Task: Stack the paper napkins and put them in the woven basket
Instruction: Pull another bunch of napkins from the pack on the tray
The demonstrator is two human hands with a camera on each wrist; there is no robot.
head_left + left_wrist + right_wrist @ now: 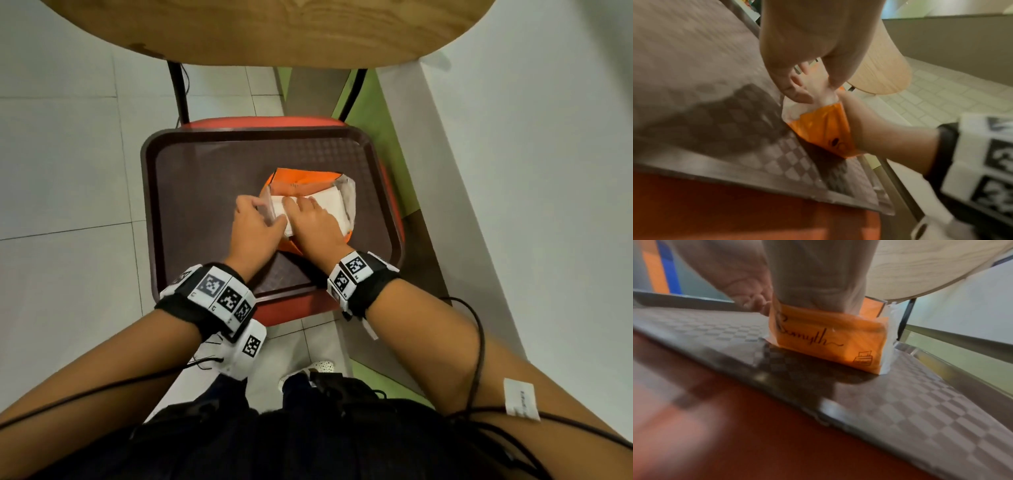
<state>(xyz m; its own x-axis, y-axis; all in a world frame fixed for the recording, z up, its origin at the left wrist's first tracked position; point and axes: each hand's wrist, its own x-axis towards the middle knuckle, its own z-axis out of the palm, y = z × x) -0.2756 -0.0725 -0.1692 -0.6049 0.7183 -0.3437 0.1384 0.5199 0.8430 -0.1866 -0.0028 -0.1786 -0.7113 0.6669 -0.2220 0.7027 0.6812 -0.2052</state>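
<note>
An orange plastic pack (pixel 298 178) of white paper napkins (pixel 329 202) lies on a dark brown tray (pixel 205 164), torn open at its top. My left hand (pixel 269 214) pinches the pack's open edge at its left end. My right hand (pixel 301 209) lies on top of the napkins with its fingers curled over their left end. In the left wrist view, thumb and fingers of the left hand (pixel 809 87) pinch white paper and film above the orange pack (pixel 824 128). The right wrist view shows the pack (pixel 830 340) under my palm. No woven basket is in view.
The tray sits on a red chair seat (pixel 294 308). A round wooden table top (pixel 274 27) hangs over the chair's far side. White floor tiles lie to the left and a grey wall ledge (pixel 479 171) runs along the right.
</note>
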